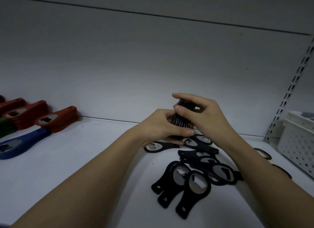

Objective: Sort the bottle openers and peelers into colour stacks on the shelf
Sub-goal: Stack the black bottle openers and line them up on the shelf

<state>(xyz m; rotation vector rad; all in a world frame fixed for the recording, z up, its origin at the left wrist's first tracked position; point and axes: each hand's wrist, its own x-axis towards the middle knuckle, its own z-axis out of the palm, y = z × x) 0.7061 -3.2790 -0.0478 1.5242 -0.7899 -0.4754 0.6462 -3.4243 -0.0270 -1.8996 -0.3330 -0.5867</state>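
1. White shelf [71,159]; a white perforated basket [299,142] stands at its right end
2. Left hand [159,125] and right hand [202,112] both curl their fingers round an upright bundle of black openers [181,121] above the shelf
3. Red stacks [56,120], a blue stack [22,142] lie far left
4. Loose black openers [195,175] lie scattered beneath the hands

black bottle opener bundle [181,121]: on edge, gripped above shelf | loose black bottle openers [195,173]: flat, scattered, overlapping, shelf centre-right | red stacks [56,119]: against back wall, left | blue stack [22,145]: in front of red | green stack [5,127]: far left, cut off
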